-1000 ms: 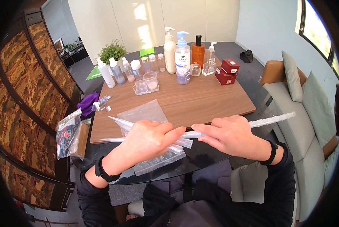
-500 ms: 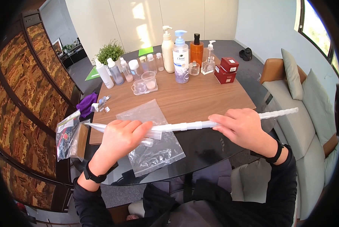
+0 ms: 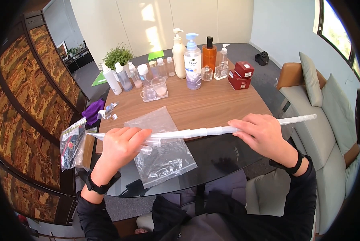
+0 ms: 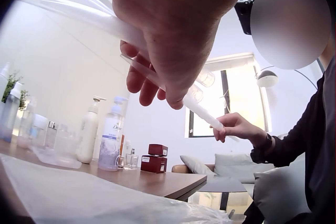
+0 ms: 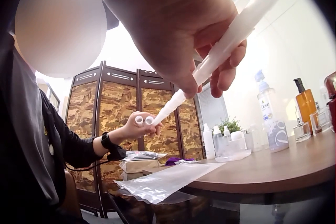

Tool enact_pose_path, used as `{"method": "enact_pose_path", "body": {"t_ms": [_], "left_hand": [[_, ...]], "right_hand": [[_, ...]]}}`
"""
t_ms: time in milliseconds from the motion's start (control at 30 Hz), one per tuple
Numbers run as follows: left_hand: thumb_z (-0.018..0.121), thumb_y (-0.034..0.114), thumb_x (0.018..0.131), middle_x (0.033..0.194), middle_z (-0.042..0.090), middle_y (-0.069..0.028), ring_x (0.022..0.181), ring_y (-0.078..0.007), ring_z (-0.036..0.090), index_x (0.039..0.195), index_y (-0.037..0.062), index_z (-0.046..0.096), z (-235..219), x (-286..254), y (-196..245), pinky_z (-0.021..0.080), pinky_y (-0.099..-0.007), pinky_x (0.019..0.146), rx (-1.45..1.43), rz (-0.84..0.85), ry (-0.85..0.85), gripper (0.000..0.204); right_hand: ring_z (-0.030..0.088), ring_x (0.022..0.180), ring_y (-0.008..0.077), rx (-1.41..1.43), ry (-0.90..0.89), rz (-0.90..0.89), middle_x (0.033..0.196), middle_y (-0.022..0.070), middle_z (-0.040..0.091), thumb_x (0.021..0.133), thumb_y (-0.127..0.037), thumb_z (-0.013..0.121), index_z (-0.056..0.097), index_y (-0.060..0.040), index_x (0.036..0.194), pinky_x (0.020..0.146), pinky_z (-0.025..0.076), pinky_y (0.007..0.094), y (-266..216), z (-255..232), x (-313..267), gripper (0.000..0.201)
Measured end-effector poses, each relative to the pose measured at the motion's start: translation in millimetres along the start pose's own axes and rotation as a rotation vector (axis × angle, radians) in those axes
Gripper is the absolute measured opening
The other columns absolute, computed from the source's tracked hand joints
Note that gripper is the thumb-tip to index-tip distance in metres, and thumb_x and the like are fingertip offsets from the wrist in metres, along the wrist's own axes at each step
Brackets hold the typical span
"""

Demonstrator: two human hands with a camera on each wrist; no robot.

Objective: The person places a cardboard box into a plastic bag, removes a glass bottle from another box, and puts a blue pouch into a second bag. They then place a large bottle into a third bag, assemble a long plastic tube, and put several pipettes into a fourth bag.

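Observation:
A long rod of nested translucent pipette tips [image 3: 196,132] runs between my two hands above the front of the table. My right hand [image 3: 258,130] pinches it between thumb and fingers, and the stack's ridged far part [image 3: 296,119] sticks out to the right. My left hand [image 3: 123,144] grips the stack's left end together with loose pipette tips [image 3: 145,150]. Their narrow points [image 3: 95,135] jut out left of the fist, and two round open ends [image 5: 144,120] face the right wrist view. Beneath lies a clear plastic zip bag [image 3: 164,156], flat across the table edge.
Bottles line the back of the wooden board [image 3: 220,104], among them a Dove pump bottle [image 3: 193,66] and an amber bottle [image 3: 209,56]. Red boxes [image 3: 240,78] stand at right. A clear tray [image 3: 155,94] holds small cups. Packed bags [image 3: 73,144] and a purple cloth [image 3: 93,111] lie left.
My hands have moved apart, the left one leftward with its tips and the right one slightly right. A longer stretch of the nested stack now shows between them.

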State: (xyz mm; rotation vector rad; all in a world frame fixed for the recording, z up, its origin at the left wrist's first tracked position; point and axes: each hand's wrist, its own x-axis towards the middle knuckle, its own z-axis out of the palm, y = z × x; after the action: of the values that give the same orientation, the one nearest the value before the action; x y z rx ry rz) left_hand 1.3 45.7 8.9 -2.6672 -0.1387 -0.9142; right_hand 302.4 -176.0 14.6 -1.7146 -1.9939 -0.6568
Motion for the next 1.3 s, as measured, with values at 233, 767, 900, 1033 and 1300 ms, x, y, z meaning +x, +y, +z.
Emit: {"method": "enact_pose_path", "body": {"t_ms": [233, 767, 900, 1033, 1300], "left_hand": [[0.071, 0.01, 0.065, 0.068, 0.059, 0.0025, 0.056, -0.0137, 0.058, 0.094, 0.0128, 0.065, 2, -1, -2, 0.04, -0.0281, 0.047, 0.08, 0.033, 0.054, 0.03], [0.072, 0.017, 0.068, 0.072, 0.062, 0.0028, 0.056, -0.0121, 0.06, 0.1, 0.0108, 0.065, 10, 32, 36, 0.041, -0.0267, 0.047, 0.066, 0.085, -0.021, 0.033], [0.072, 0.015, 0.067, 0.073, 0.063, 0.0025, 0.058, -0.0125, 0.061, 0.102, 0.0109, 0.066, 16, 38, 45, 0.043, -0.026, 0.048, -0.021, 0.073, 0.026, 0.036], [0.072, 0.013, 0.065, 0.075, 0.064, 0.0024, 0.061, -0.0132, 0.063, 0.101, 0.0106, 0.066, 13, 46, 55, 0.044, -0.0259, 0.049, -0.053, 0.111, 0.045, 0.036], [0.074, 0.013, 0.066, 0.082, 0.066, 0.0004, 0.071, -0.017, 0.066, 0.104, 0.0102, 0.063, 14, 40, 54, 0.047, -0.0296, 0.054, -0.161, 0.048, -0.16, 0.039]], "right_hand": [[0.059, 0.061, 0.0183, 0.053, 0.002, 0.02, 0.07, -0.0009, 0.057, 0.076, -0.022, 0.075, 0.069, -0.0192, 0.105, 0.051, 0.044, 0.0328, -1, 3, 0, 0.03], [0.059, 0.059, 0.0169, 0.081, -0.017, -0.009, 0.069, -0.0017, 0.056, 0.078, -0.024, 0.074, 0.069, -0.0193, 0.104, 0.048, 0.044, 0.0312, -14, 10, 7, 0.027], [0.06, 0.059, 0.0167, 0.102, -0.035, -0.012, 0.069, -0.0018, 0.057, 0.079, -0.025, 0.073, 0.069, -0.0191, 0.105, 0.048, 0.045, 0.0308, -18, 11, 7, 0.026], [0.061, 0.059, 0.0164, 0.122, -0.013, -0.036, 0.069, -0.002, 0.058, 0.08, -0.027, 0.073, 0.07, -0.0191, 0.105, 0.048, 0.046, 0.0309, -26, 13, 13, 0.026], [0.061, 0.059, 0.0162, 0.124, -0.018, -0.065, 0.069, -0.0021, 0.058, 0.081, -0.028, 0.072, 0.07, -0.0192, 0.104, 0.048, 0.046, 0.0304, -30, 15, 15, 0.025]]}}
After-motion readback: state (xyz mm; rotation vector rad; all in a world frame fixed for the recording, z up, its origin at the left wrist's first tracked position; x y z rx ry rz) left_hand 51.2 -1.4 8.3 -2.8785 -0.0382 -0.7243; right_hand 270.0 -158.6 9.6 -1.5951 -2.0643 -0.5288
